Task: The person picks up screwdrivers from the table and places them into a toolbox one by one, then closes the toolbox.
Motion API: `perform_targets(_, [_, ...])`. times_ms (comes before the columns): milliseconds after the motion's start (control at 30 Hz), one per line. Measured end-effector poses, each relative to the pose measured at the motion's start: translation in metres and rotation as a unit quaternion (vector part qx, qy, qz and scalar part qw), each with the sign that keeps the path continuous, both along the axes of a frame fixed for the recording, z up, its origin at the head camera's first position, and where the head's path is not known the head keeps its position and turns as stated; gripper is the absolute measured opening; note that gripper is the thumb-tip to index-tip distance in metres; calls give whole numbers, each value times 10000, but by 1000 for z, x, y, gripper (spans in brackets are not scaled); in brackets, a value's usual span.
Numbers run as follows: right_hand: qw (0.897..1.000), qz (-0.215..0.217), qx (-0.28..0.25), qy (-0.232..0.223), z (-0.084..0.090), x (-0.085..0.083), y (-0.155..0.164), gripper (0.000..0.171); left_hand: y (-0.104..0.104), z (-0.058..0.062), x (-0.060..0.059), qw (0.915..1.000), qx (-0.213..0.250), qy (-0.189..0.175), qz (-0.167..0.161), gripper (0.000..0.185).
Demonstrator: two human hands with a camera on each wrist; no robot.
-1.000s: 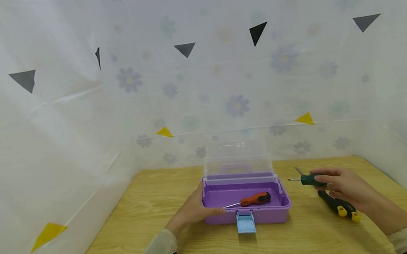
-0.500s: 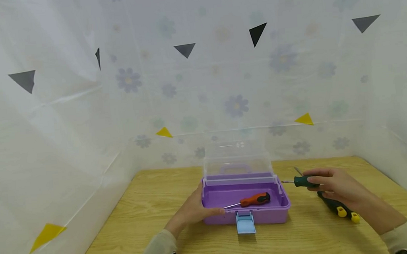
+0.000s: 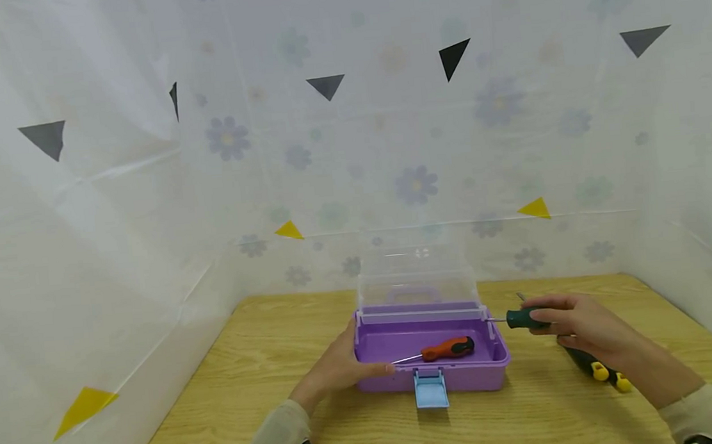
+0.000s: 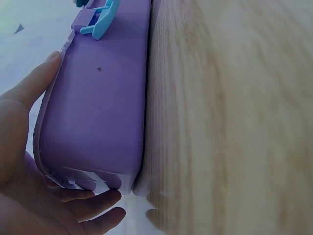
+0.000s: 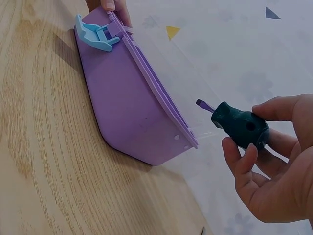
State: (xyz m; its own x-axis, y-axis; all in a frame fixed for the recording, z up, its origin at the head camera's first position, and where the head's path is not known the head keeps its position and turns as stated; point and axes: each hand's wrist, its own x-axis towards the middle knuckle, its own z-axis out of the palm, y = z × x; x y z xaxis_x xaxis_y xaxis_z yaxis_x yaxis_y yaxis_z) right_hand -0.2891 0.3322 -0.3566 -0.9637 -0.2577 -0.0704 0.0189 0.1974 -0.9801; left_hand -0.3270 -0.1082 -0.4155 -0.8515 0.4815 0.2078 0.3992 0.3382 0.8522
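A purple toolbox (image 3: 462, 379) stands on the table with its clear lid (image 3: 413, 280) raised at the back. Inside lies a screwdriver (image 3: 448, 349) with a red and black handle. My left hand (image 3: 336, 363) holds the box's left front corner, thumb over the front rim and fingers along the left end. Above and right of the box, my right hand (image 3: 580, 319) pinches a stubby flat-blade screwdriver (image 5: 240, 125) by its dark green handle. Its blade points left, and in the head view it overlaps the box's right rear corner. A light blue latch (image 3: 431, 390) hangs down in front.
Partly behind my right hand lies a tool with black, yellow-ended handles (image 3: 587, 364); its kind is hidden. A thin metal tip (image 3: 521, 297) shows past my fingers. Pale flower-patterned sheeting (image 3: 412, 141) surrounds the wooden table (image 3: 277, 333) at the back and sides.
My right hand has moved left toward the toolbox with the green screwdriver, away from the black-handled tool. My left hand and the box have stayed in place.
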Motion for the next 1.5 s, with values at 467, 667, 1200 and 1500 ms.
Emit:
perform_targets(467, [9999,143,17,38,-1,-7,-20,36,-1,0,0,10000,28,17,-18,116])
perform_targets(667, [9995,240,196,31,-2,-10,-33,43,-1,0,0,10000,-1,36,-12,115])
perform_targets(1200, [9982,401,338,282,-3,-13,-59,43,2,1,-2,10000,-13,58,-8,115])
perform_targets(1500, [9962,633,466,383,-5,-16,-69,48,3,2,-1,9999,31,109,-28,114])
